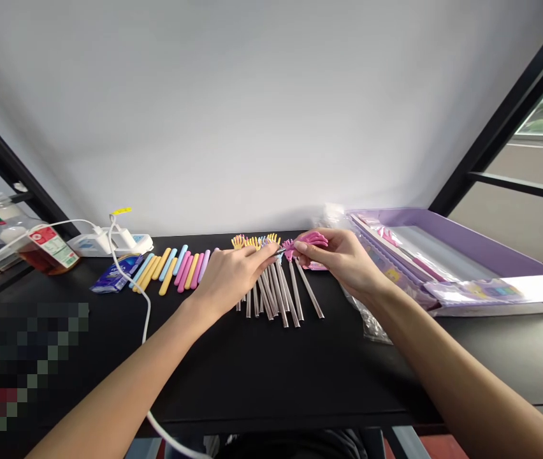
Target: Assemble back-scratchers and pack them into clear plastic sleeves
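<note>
My right hand [343, 258] pinches a pink hand-shaped back scratcher head [317, 240] above the black desk. My left hand [238, 271] is closed, its fingertips at a thin dark metal rod [279, 251] that meets the pink head. Below both hands lies a row of silver metal tubes [283, 296], some with pink or blue ends. Small yellow hand-shaped heads [255, 241] cluster behind the left fingers, partly covered by them. To the left, plastic handles [167, 271] in blue, yellow, pink and purple lie side by side.
A purple open box [491, 247] with pink pieces stands at right, clear plastic wrap [375, 325] beside it. At left are a blue packet [116, 273], a power strip [90, 245] and a bottle [6, 220]. A white cable [146, 319] crosses the desk and hangs over its front edge.
</note>
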{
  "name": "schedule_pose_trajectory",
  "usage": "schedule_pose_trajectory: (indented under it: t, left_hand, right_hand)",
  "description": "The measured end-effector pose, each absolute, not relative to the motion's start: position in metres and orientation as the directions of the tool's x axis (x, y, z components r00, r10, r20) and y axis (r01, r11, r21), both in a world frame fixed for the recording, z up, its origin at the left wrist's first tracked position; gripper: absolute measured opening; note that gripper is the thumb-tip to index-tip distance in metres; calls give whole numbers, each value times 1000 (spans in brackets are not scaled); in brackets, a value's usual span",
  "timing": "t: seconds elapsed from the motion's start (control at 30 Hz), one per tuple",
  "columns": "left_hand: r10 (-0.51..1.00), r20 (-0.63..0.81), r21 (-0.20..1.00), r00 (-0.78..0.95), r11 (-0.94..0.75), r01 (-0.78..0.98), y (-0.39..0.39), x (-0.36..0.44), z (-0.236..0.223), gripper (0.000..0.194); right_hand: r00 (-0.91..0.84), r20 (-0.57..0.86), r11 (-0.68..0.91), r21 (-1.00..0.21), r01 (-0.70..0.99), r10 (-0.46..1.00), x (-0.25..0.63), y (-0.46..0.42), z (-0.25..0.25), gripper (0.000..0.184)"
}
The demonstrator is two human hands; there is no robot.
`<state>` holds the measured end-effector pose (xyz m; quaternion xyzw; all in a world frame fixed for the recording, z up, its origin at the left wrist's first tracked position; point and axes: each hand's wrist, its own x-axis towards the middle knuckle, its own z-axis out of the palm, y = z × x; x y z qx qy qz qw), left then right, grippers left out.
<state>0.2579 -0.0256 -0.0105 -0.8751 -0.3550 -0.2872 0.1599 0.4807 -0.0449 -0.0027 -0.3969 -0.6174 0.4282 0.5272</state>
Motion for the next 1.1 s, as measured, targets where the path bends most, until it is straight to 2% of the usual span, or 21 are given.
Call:
schedule_pose_trajectory:
  t: [0.1, 0.17, 0.23, 0.3, 0.43, 0.53, 0.6, 0.67, 0.73, 0.77, 0.83, 0.97, 1.03, 1.1]
  left_hand:
    - [562, 597, -32, 572, -695, 718, -18, 250, -4, 29]
    - [597, 569, -12, 566, -682, 731, -14, 241, 2, 25]
    - [614, 536, -3, 580, -685, 728, -11, 235, 6, 23]
    - [610, 526, -6, 592, -694, 720, -12, 236, 4, 26]
    - [589, 575, -67, 568, -658, 750, -18, 250, -4, 41]
    - [592, 562, -97, 578, -647, 756, -15, 245, -1, 48]
    - [632, 509, -40, 584, -660, 750, -10, 229, 8, 44]
    - [745, 358, 109, 563, -632, 767, -4, 209, 19, 41]
    - [834, 160, 253, 527, -551, 795, -1, 195, 27, 43]
    - [844, 121, 278, 523, -535, 798, -1, 193, 29, 41]
    - [825, 184, 256, 535, -566, 784, -2, 196, 29, 35]
    - [670, 480, 52, 567, -666, 744, -5, 216, 20, 34]
    - [626, 529, -10, 573, -671, 742, -4, 219, 18, 39]
    - [631, 519, -10, 577, -670, 742, -3, 217, 18, 38]
  right_hand:
    - [92, 343, 353, -925, -143, 935, 486, -38, 0, 26]
    - [326, 333, 434, -844, -316, 885, 494, -31, 3, 29]
    - [466, 282, 495, -753, -434, 838, 499, -26, 4, 32]
    - [454, 253, 478, -724, -497, 855, 496, -24, 2, 32]
    - [305, 272, 397, -765, -508, 913, 479, -25, 0, 26]
    - [479, 225, 489, -680, -546, 848, 493, -25, 10, 21]
    - [676, 83, 583, -588, -560, 732, 521, -25, 20, 32]
    - [782, -72, 617, -571, -542, 619, 552, -26, 28, 40]
    - [804, -108, 619, -581, -528, 585, 572, -28, 31, 41]
    - [803, -103, 618, -584, -527, 587, 576, -28, 30, 41]
    - [783, -73, 611, -582, -536, 618, 571, -29, 28, 39]
    - [735, -21, 594, -573, -564, 678, 544, -28, 24, 33]
    - [722, -14, 586, -572, -573, 692, 541, -29, 25, 33]
    - [740, -18, 601, -571, -560, 672, 549, -29, 25, 36]
